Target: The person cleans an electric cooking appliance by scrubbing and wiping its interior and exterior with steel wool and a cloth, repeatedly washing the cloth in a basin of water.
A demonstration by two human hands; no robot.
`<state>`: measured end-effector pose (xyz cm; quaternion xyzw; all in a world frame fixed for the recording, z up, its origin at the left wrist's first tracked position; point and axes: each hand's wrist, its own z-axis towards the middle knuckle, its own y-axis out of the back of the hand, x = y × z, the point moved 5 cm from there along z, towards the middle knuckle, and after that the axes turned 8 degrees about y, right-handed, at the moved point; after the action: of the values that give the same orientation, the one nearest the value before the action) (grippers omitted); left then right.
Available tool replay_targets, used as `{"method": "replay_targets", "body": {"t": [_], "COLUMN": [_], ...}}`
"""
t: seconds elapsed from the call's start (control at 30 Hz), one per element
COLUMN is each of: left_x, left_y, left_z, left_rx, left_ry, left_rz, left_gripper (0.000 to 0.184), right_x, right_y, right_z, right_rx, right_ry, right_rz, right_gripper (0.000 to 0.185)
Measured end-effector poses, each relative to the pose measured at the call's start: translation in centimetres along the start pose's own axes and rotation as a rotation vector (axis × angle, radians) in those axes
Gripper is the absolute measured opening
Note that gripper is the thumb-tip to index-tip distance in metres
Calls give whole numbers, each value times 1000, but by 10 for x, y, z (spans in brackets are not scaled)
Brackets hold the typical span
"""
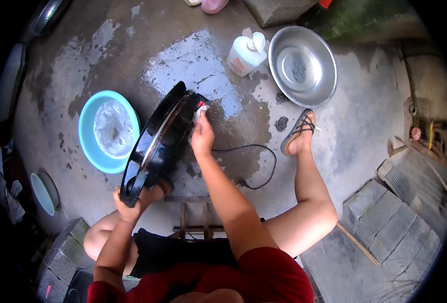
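A black, round electric griddle (170,129) with a hinged lid is tipped up on edge in front of me, its two halves slightly parted. My left hand (127,206) is closed around the handle end at its lower left. At the upper right side, my right hand (202,135) pinches a small white cloth (200,112) against the black casing, beside a red mark. From the griddle a black power cord (270,150) loops across the wet floor to its plug (243,183). Part of the left fingers is hidden behind the handle.
A light blue basin (86,130) with sudsy water stands left of the griddle. Ahead are a white pump bottle (244,56) and a steel basin (325,81). Dark scouring pads (281,123) lie near my sandalled foot (300,135). Concrete blocks (385,217) sit at right.
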<state>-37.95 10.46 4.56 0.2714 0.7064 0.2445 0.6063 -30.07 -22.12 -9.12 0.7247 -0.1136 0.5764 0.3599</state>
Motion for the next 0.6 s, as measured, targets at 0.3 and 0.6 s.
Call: {"method": "replay_targets", "body": {"t": [0.3,0.6], "left_x": [12,2], "left_y": [3,2], "left_z": [1,0], "left_rx": [-29,-27], "left_ry": [-4,6], "left_rz": [84,99], "left_gripper": [54,52], "right_x": [-78,-46], "right_y": [15,-44], "right_z": [17,12], "right_rx": [33,53], "right_ry": [-529,-408], "right_rz": [485,669], "right_gripper": [29,41]}}
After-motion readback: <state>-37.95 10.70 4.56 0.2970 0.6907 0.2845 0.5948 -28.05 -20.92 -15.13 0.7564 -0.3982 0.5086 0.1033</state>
